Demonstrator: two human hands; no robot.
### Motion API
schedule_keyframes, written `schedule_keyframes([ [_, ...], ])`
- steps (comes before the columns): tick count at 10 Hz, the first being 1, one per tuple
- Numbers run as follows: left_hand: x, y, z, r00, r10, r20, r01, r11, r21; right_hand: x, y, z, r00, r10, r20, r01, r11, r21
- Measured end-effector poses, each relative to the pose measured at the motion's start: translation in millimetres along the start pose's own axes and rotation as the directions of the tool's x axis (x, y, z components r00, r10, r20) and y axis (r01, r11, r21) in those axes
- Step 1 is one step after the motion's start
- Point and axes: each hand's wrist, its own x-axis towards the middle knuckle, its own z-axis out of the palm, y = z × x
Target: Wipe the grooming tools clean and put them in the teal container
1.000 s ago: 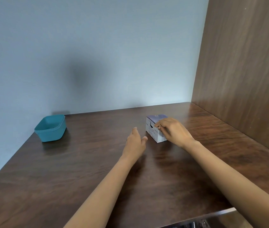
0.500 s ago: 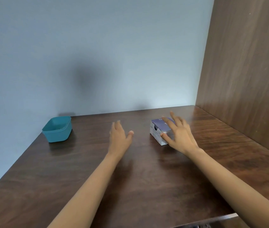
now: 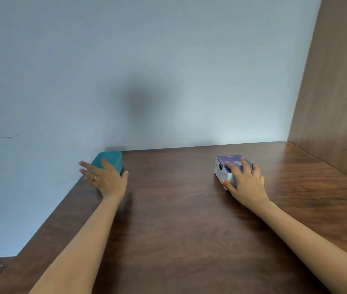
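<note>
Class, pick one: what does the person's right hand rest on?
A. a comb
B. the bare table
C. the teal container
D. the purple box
D: the right hand lies with spread fingers on the purple box; the teal container stands by the left hand.

The left hand (image 3: 104, 179) covered the near lower part of the teal container (image 3: 113, 159), whose inside did not show. That hand's fingertips were blurred, and whether it touched the container could not be told. The right hand (image 3: 246, 181) hid the near end of the purple-and-white box (image 3: 229, 162), whose print was too small to read. Both forearms ran off the bottom edge.
</note>
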Motion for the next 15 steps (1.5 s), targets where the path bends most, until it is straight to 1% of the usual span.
schedule_keyframes([
  [1,11.8,-9.8,-0.8,1.000,0.014,0.026,-0.015,1.000,0.015,6.4,-6.7,5.7,1.000,0.007,-0.018,-0.007,1.000,-0.002],
  [3,12.2,-13.6,1.5,0.996,0.090,-0.010,-0.091,0.992,-0.084,13.7,-14.7,8.7,1.000,0.015,-0.016,-0.016,1.000,-0.027],
  [4,-0.7,-10.9,1.9,0.992,0.124,-0.013,-0.125,0.985,-0.122,13.2,-18.0,8.4,0.999,0.030,-0.028,-0.031,0.999,-0.008],
  [5,-18.8,-2.8,-0.1,0.988,0.154,-0.023,-0.155,0.984,-0.087,11.2,-20.8,6.4,0.999,0.037,-0.033,-0.038,0.999,-0.010],
  [6,-36.0,8.6,-1.5,0.988,0.154,-0.017,-0.155,0.986,-0.069,8.8,-24.0,3.9,0.999,0.036,-0.027,-0.037,0.999,-0.020],
  [8,-62.0,25.0,-0.5,0.985,0.171,-0.013,-0.172,0.980,-0.102,2.1,-32.4,0.3,0.999,0.027,-0.044,-0.028,1.000,-0.012],
  [10,-64.5,33.5,2.1,0.987,0.159,-0.006,-0.158,0.981,-0.108,-1.5,-36.9,-0.9,0.998,0.021,-0.051,-0.021,1.000,-0.001],
  [11,-63.5,37.4,0.7,0.990,0.138,0.010,-0.136,0.985,-0.103,-3.1,-37.8,-1.3,0.999,0.038,-0.033,-0.039,0.999,-0.020],
  [12,-64.3,39.0,-0.3,0.989,0.145,0.030,-0.140,0.984,-0.113,-0.4,-37.9,-1.7,0.999,0.036,0.020,-0.035,0.998,-0.060],
  [13,-67.9,41.8,-6.5,0.986,0.154,0.070,-0.146,0.983,-0.107,-0.9,-39.4,-9.6,0.996,0.041,0.079,-0.037,0.998,-0.057],
  [14,-69.5,43.2,-15.4,0.977,0.200,0.070,-0.196,0.979,-0.060,-2.8,-38.0,-16.7,1.000,0.004,-0.008,-0.005,1.000,-0.017],
  [15,-68.0,51.4,-34.8,0.949,0.315,0.029,-0.316,0.947,0.051,-0.4,-40.8,-32.3,0.986,-0.089,-0.138,0.090,0.996,-0.003],
])
